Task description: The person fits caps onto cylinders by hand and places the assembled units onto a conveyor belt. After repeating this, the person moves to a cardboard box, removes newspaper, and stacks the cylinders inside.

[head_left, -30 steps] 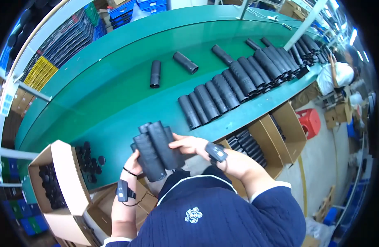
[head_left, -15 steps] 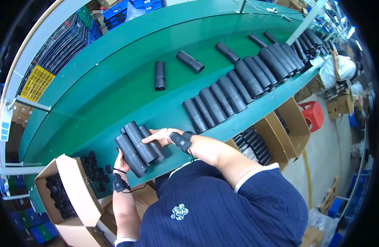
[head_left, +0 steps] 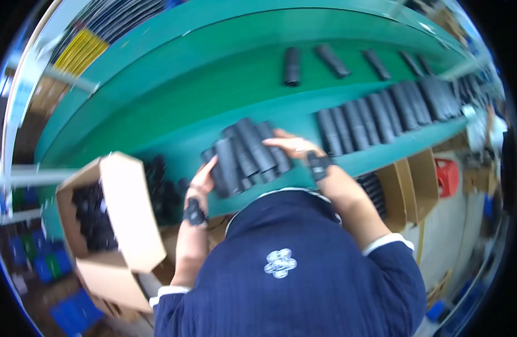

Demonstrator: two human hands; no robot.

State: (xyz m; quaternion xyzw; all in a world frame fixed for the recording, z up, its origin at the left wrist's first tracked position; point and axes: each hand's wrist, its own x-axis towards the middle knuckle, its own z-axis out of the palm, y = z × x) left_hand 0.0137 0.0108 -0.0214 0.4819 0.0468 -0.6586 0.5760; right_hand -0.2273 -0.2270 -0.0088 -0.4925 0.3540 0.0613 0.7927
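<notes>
A bundle of several black textured tubes (head_left: 247, 150) sits between my two hands, over the near edge of the green bench. My left hand (head_left: 203, 178) presses against the bundle's left side, fingers partly hidden behind the tubes. On the opposite side, my right hand (head_left: 287, 145) grips the rightmost tubes, with its thumb on top. Motion blur softens the tubes, so whether they touch the bench is unclear. To the right of my right hand, a row of similar black tubes (head_left: 356, 124) lies side by side on the bench.
Farther back, loose black tubes (head_left: 292, 67) lie spaced along the green belt (head_left: 213, 101). Left of me stands an open cardboard box (head_left: 132, 210) of black parts, beside a pile of small dark parts (head_left: 160, 194). A red stool (head_left: 446, 177) stands at the right.
The view has shifted, and the bench things sit differently in it. Both hands still hold the bundle, which now shows more tubes spread across it. The picture is more blurred.
</notes>
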